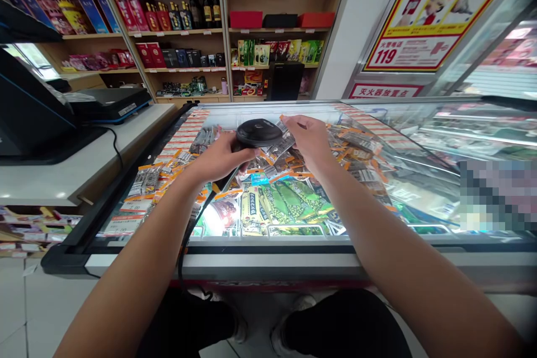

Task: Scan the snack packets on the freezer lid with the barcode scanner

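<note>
My left hand (224,158) is wrapped round the handle of a black barcode scanner (259,133), its cable hanging down past the front edge of the freezer. Close to the scanner's head on the right, my right hand (308,137) pinches a small snack packet (283,142) with orange ends and a clear middle. The scanner covers part of that packet. Below both hands, many similar orange-ended packets (361,151) lie spread on the glass top of a chest freezer (235,260). Green ice-cream wrappers (289,201) show through the glass.
A counter (37,184) with a black flat device (107,103) and a dark screen stands at left. Shelves (176,31) of bottles and boxes line the back. A red and yellow poster (440,11) hangs at right.
</note>
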Tool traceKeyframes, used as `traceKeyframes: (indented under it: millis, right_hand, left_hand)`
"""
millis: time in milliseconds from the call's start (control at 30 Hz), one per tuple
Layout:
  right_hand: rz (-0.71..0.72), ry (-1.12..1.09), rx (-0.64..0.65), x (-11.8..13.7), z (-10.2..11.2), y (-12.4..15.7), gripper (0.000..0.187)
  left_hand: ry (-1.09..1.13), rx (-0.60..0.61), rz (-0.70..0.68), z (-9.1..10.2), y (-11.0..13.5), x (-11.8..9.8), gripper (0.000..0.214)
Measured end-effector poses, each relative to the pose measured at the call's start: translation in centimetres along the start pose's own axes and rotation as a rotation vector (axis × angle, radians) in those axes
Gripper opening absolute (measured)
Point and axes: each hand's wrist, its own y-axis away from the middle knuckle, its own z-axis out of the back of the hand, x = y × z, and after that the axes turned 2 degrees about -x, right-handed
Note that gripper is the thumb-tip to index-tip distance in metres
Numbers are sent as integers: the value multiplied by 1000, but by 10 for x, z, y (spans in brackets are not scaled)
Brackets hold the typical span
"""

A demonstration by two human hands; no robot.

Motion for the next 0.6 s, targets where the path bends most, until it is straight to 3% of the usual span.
traceKeyframes:
  millis: [167,400,467,600]
  right_hand:
    - [5,10,14,1,0,1,31]
    - [42,136,63,1,5,0,36]
    - [96,305,36,0,7,-2,34]
    - [374,618,-113,5,1,7,19]
  left_hand:
    - [-37,50,-22,0,1,-2,26]
    - [15,5,-68,2,2,-3,27]
    - [115,-58,-64,2,1,-1,26]
    - [369,-318,1,1,-3,1,23]
